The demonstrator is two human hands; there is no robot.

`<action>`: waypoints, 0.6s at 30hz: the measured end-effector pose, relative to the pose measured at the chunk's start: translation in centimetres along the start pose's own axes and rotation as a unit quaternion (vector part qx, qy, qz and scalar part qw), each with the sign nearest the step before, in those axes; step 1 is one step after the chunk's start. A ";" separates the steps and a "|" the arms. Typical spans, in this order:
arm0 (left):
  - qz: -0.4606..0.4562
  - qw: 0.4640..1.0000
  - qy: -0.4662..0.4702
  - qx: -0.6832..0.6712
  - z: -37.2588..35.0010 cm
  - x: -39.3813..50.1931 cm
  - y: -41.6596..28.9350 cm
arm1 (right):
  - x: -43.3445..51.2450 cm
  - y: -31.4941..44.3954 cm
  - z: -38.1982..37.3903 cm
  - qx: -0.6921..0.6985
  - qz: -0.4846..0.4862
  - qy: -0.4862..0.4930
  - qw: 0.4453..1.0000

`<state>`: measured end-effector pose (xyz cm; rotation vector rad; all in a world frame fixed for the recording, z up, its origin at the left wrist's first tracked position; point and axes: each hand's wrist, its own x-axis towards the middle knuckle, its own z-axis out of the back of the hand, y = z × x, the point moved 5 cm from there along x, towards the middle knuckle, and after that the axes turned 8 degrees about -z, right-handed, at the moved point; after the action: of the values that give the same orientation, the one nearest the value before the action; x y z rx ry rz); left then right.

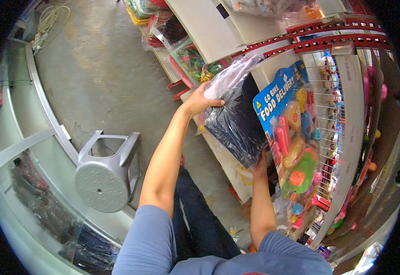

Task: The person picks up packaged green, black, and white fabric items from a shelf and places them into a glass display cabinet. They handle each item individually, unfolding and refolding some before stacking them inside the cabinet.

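Note:
A stack of folded cloth in clear plastic bags [236, 117], dark with a pale lilac piece at its far side, lies over a white metal shelf. My left hand [203, 99] grips its left edge, thumb on top. At the near lower corner my right hand [260, 163] holds the stack from beneath, its fingers partly hidden. Just right of the stack hangs a toy food set on a blue card [277, 92], with plastic food pieces under clear wrap.
A grey plastic stool [102, 187] stands or lies on the concrete floor at left, beside a glass display case [48, 117]. Packaged goods [186, 58] fill the lower shelf ahead. Red slotted uprights [323, 25] and a wire rack [327, 127] with hanging toys are at right. A coiled cable [50, 25] lies far left.

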<state>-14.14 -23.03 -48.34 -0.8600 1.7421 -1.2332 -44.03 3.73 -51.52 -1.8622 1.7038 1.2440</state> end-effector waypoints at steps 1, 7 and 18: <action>-0.025 1.000 -0.012 0.009 0.4 -0.8 -0.3 | -0.5 -0.3 0.0 -0.050 0.016 -0.038 0.998; 0.002 0.998 0.000 -0.057 3.7 -8.2 -1.3 | -4.1 -3.4 -2.3 -0.152 -0.013 -0.076 0.985; -0.042 0.963 -0.254 -0.084 15.1 -34.6 -5.4 | -8.6 -17.1 -12.7 -0.372 -0.140 0.064 0.915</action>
<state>14.89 -0.49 -38.03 -1.2383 1.4114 -0.8245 -22.67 3.86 -43.06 -2.5335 0.9991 1.8322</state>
